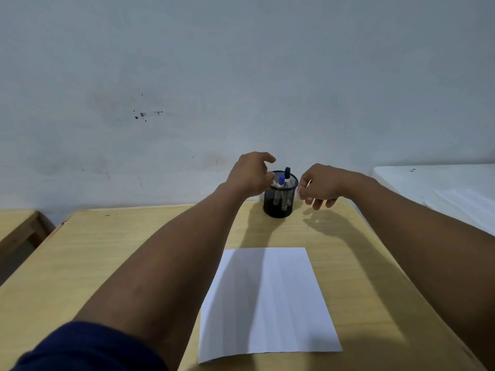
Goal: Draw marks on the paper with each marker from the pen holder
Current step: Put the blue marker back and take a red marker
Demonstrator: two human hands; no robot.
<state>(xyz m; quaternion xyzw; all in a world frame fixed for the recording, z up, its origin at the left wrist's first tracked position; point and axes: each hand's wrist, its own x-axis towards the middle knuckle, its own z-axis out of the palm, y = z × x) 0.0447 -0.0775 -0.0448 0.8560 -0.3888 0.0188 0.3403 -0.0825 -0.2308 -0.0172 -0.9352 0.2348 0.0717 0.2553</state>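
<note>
A black mesh pen holder (278,202) stands at the far edge of the wooden table (120,253), against the wall. A blue-capped marker (281,180) and a black-capped marker (287,174) stick up out of it. My left hand (249,175) hovers at the holder's left rim, fingers spread, its fingertips at something pale inside the rim. My right hand (321,186) hangs just right of the holder with fingers loosely curled and holds nothing. A blank white sheet of paper (267,303) lies flat on the table nearer to me.
A white surface (439,188) with papers on it adjoins the table on the right. Another wooden piece of furniture (18,228) stands at the left, across a gap. A grey wall (241,89) rises right behind the holder.
</note>
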